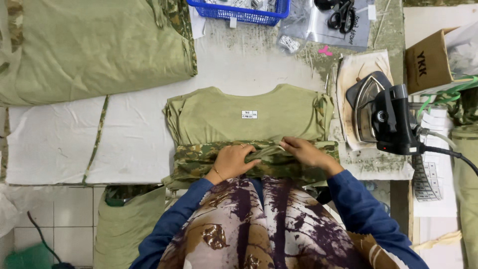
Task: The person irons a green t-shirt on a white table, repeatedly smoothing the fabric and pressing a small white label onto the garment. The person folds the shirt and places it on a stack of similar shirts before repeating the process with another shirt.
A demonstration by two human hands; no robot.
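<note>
A folded olive-green shirt (pixel 234 112) with a small white label lies on the white padded table (pixel 55 139). Its camouflage-patterned part (pixel 196 162) is folded across the near edge. My left hand (pixel 233 160) presses on the camouflage fabric and pinches a fold of it near the middle. My right hand (pixel 304 151) grips the same fold just to the right, at the seam between the camouflage and the olive cloth. Both arms wear blue sleeves.
A black steam iron (pixel 381 117) rests on a stained pad at the right, its cord trailing right. A stack of olive garments (pixel 94 45) fills the upper left. A blue basket (pixel 239 11), scissors (pixel 341 15) and a cardboard box (pixel 428 60) sit along the far edge.
</note>
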